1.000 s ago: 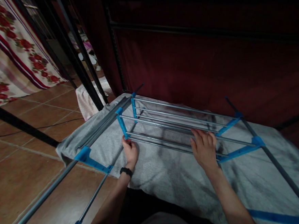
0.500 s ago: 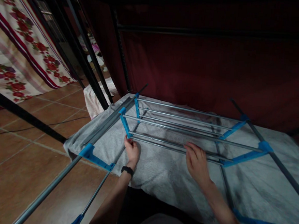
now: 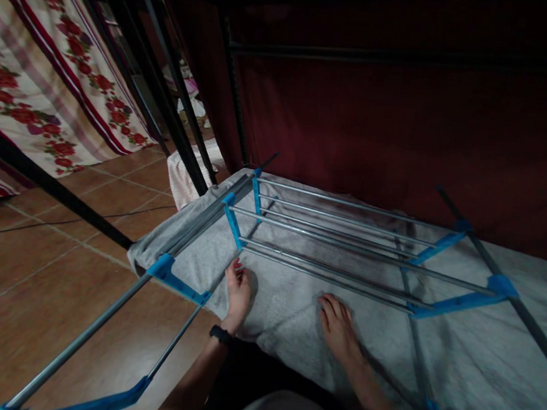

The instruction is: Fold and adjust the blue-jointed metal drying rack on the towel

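A metal rack (image 3: 318, 232) of grey tubes and blue plastic brackets lies on a grey blanket (image 3: 289, 306). My left hand (image 3: 238, 292), with a black band on its wrist, is beside the thin left side rod (image 3: 217, 280), just below a blue corner bracket (image 3: 234, 227). Its fingers are loosely bent and apart, and I see nothing in them. Over the blanket in front of the crossbars is my right hand (image 3: 339, 325), fingers loosely stretched and holding nothing. Another blue bracket (image 3: 454, 305) joins the bars on the right.
Several loose grey tubes (image 3: 202, 219) lie along the blanket's left edge. Black metal posts (image 3: 165, 79) stand at the left, before a floral curtain (image 3: 77, 60). A dark red cloth (image 3: 377, 131) hangs behind. A cable (image 3: 80, 219) crosses the tiled floor (image 3: 71, 284).
My right hand has come off the front crossbars and moved back toward me, to the left. My left hand has dropped slightly away from the corner bracket. The view has shifted a little left.
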`<state>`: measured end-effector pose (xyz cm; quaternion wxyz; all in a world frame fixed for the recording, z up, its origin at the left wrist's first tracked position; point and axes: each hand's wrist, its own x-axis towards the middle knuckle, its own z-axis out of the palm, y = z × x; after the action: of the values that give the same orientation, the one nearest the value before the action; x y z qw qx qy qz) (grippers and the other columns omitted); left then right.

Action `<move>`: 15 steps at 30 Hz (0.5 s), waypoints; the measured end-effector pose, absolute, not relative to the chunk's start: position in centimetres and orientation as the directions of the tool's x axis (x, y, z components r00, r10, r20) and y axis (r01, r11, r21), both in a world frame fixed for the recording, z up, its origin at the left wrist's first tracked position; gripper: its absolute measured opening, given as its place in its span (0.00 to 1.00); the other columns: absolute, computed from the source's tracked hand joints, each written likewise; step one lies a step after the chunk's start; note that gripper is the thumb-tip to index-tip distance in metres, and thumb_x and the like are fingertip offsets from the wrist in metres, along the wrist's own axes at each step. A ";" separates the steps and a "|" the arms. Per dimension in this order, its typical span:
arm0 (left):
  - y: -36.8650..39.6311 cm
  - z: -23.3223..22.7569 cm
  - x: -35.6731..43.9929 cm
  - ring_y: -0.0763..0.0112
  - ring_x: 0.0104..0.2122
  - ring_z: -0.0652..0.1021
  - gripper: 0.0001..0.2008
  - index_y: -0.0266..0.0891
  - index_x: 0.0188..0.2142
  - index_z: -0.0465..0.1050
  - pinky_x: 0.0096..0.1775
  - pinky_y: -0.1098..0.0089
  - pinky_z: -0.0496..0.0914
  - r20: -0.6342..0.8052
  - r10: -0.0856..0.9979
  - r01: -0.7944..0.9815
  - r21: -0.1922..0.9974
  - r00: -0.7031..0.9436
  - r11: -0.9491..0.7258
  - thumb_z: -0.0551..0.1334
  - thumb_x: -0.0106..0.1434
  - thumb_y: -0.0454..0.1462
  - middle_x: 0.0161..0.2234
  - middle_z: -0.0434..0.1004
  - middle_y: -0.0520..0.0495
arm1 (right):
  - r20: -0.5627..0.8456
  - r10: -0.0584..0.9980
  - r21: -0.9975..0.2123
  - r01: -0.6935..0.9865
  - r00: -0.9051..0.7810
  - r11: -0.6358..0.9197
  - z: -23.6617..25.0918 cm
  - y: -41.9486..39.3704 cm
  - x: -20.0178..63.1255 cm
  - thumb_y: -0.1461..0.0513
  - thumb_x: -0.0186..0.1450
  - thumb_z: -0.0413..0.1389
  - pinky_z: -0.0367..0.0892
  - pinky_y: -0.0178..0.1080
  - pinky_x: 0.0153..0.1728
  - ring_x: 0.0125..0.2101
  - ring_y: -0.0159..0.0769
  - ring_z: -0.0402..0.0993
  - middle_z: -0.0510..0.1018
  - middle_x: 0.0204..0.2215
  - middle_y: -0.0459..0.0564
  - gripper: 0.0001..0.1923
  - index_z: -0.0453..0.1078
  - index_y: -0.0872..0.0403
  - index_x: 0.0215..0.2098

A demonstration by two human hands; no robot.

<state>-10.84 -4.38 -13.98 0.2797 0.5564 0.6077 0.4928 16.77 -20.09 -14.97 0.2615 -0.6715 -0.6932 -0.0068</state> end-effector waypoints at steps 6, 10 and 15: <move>-12.4 -10.7 -13.7 0.66 0.38 0.77 0.13 0.42 0.44 0.74 0.43 0.63 0.74 0.263 0.959 0.401 0.894 -0.107 -0.201 0.54 0.67 0.41 0.46 0.75 0.42 | 0.383 0.923 -0.345 0.931 0.021 0.122 -15.2 -20.0 17.2 0.62 0.73 0.44 0.67 0.51 0.54 0.54 0.44 0.70 0.75 0.55 0.55 0.20 0.67 0.50 0.59; -18.6 -12.1 -17.1 0.63 0.36 0.78 0.15 0.43 0.36 0.77 0.41 0.63 0.75 0.123 0.992 0.441 0.891 -0.012 -0.105 0.55 0.66 0.47 0.35 0.78 0.44 | 0.393 0.919 -0.324 0.935 -0.003 0.142 -15.6 -20.0 17.5 0.61 0.74 0.44 0.65 0.51 0.54 0.54 0.45 0.71 0.75 0.55 0.57 0.19 0.67 0.52 0.59; -26.3 -17.7 -23.7 0.61 0.31 0.79 0.18 0.44 0.31 0.78 0.35 0.64 0.75 -0.109 0.993 0.450 0.885 -0.039 0.115 0.56 0.61 0.51 0.30 0.79 0.44 | 0.401 0.916 -0.311 0.936 -0.025 0.162 -16.3 -20.0 17.9 0.58 0.75 0.43 0.65 0.51 0.53 0.54 0.45 0.71 0.75 0.54 0.58 0.19 0.67 0.53 0.58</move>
<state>-23.69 -26.32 -17.65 0.3952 0.5696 0.6336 0.3435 17.93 -19.96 -16.28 0.2623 -0.6470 -0.7157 -0.0198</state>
